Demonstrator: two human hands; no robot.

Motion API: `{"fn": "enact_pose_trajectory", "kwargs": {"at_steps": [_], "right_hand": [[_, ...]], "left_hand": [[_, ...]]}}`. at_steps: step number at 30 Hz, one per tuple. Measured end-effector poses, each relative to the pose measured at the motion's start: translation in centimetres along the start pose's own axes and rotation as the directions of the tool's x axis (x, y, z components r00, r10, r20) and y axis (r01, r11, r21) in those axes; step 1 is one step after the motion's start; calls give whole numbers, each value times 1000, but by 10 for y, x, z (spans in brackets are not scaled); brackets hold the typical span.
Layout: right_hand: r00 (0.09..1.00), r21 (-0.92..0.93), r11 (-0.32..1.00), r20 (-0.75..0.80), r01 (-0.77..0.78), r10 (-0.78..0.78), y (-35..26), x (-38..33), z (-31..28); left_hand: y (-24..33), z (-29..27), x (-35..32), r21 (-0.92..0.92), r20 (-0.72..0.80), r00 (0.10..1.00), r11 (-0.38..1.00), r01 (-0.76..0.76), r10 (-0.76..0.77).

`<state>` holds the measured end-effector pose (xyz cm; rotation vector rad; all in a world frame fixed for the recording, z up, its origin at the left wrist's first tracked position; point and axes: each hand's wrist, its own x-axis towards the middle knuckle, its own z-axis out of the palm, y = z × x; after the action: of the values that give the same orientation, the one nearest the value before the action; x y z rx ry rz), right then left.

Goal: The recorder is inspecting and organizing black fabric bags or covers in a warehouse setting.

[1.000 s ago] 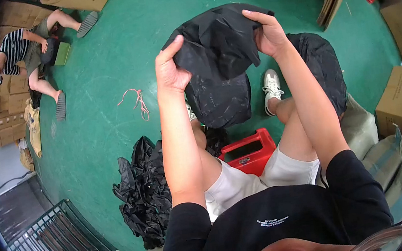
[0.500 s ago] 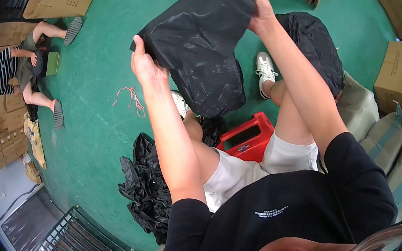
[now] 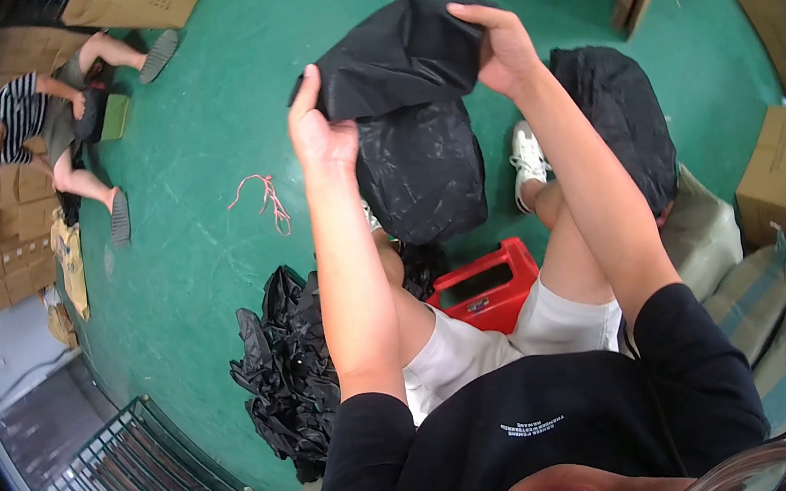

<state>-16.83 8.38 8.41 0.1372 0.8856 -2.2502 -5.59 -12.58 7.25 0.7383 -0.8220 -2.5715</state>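
Observation:
Between my two hands I hold up a dark piece of black fabric (image 3: 395, 64), stretched sideways and folded over on itself. My left hand (image 3: 326, 136) pinches its left end, thumb up. My right hand (image 3: 504, 50) grips the right end, its fingers partly hidden behind the fabric. Right below lies a shiny black wrapped bundle (image 3: 424, 178), on the floor between my shoes; the fabric overlaps its far edge. Another black bundle (image 3: 618, 120) rests beyond my right forearm. A heap of crumpled black sheeting (image 3: 288, 386) is on the floor by my left leg.
A red plastic stool (image 3: 499, 306) stands between my thighs. Pink string (image 3: 267, 202) lies on the green floor. Woven sacks (image 3: 753, 299) and a cardboard box (image 3: 780, 163) are at the right. A seated person (image 3: 33, 113) holds something dark at the far left, near a metal rack (image 3: 147, 482).
The fabric has come down toward me and bunched narrower, showing more of the bundle beneath. My hands have moved closer together. The view has shifted slightly.

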Motion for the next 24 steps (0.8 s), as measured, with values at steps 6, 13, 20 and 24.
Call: {"fn": "enact_pose_trajectory", "kwargs": {"at_steps": [6,13,20,24], "right_hand": [[993,-162,981,-31,104,-110,-8,-1,6],[975,-608,788,-216,-99,-45,16,12,-2],[969,-188,980,-219,71,-112,9,62,22],[913,-68,933,242,353,-328,-15,35,54]], "left_hand": [[-16,24,3,-37,-47,997,998,60,-62],[-37,28,18,13,-126,988,996,88,-85],[-4,22,63,-78,71,997,997,-6,12],[32,46,12,37,274,861,890,-454,428]]}}
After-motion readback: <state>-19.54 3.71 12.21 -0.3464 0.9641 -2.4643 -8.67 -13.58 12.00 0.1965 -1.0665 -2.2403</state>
